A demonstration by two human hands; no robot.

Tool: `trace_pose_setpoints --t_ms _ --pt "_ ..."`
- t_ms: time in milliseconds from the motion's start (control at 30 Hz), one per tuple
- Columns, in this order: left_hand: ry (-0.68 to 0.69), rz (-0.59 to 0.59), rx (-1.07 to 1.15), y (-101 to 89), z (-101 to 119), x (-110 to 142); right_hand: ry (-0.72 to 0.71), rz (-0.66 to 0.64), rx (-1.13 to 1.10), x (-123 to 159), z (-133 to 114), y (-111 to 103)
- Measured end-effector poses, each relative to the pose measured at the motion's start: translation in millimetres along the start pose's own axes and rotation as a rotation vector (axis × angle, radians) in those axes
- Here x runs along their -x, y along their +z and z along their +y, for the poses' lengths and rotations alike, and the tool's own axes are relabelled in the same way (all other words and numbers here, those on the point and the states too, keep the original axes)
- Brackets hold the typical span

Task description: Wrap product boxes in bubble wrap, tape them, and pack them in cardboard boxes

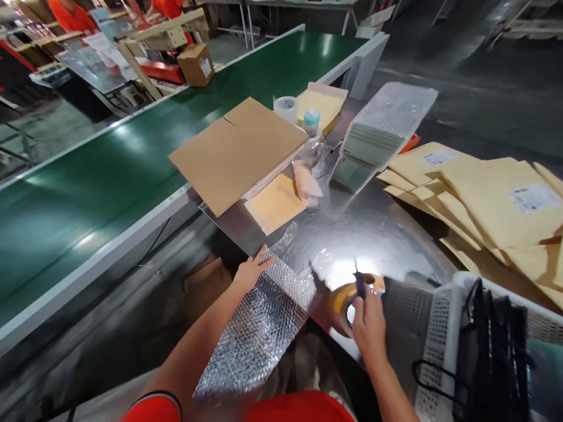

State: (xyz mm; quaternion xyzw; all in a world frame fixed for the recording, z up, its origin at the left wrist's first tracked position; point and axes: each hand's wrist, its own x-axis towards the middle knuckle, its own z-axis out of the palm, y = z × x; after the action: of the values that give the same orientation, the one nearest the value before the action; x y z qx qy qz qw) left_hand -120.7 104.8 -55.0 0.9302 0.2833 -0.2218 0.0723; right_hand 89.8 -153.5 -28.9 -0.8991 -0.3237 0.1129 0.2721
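Shiny metal surface (373,231)
Bears yellow envelope (275,205) toward left edge, bubble wrap (264,322) over near edge, plastic sleeves (376,138) along far edge.

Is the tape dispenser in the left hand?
No, the right hand holds the tape dispenser, while the left hand touches the bubble wrap.

The person is working in what looks like a packing area of a warehouse or shipping hall. A long green conveyor belt (132,158) is stretching from the near left to the far side, and a labelled carton (193,67) is sitting at its far edge. On the right, padded envelopes (484,202) with printed labels are lying in a heap. Bubble wrap (259,322) and a cardboard sheet (240,152) are lying by the metal tabletop (373,220), while people in orange-red tops (73,16) are appearing at the far left.
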Motion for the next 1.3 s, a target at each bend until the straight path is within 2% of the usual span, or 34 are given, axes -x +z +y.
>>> trace_pose_setpoints --t_ms 67,167,267,367,500,667,1000,1100,1167,1300 --pt "0.019 0.01 -0.014 1.6 0 -1 -0.094 -0.197 -0.006 -9 -28 21" --pt "0.017 0.057 -0.021 3.0 2 2 -0.145 -0.379 0.034 -21 -65 54" --pt "0.039 0.083 -0.018 2.7 5 4 -0.16 -0.512 0.121 -31 -89 76" --pt "0.052 0.131 -0.013 0.9 7 3 -0.191 -0.589 0.197 -37 -105 88" --pt "0.061 0.172 -0.03 0.3 9 2 -0.218 -0.622 0.278 -41 -119 101" --pt "0.061 0.167 -0.033 -1.2 12 2 -0.245 -0.642 0.334 -46 -126 112" --pt "0.053 0.142 0.082 -1.3 10 3 -0.231 -0.641 0.326 -48 -128 114" --pt "0.04 0.129 0.189 -2.0 10 3 -0.209 -0.63 0.296 -48 -129 112" --pt "-0.083 0.152 0.351 -2.3 11 2 -0.186 -0.613 0.267 -47 -125 109" --pt "-0.516 0.189 0.606 3.4 8 -2 -0.135 -0.596 0.216 -43 -108 100"
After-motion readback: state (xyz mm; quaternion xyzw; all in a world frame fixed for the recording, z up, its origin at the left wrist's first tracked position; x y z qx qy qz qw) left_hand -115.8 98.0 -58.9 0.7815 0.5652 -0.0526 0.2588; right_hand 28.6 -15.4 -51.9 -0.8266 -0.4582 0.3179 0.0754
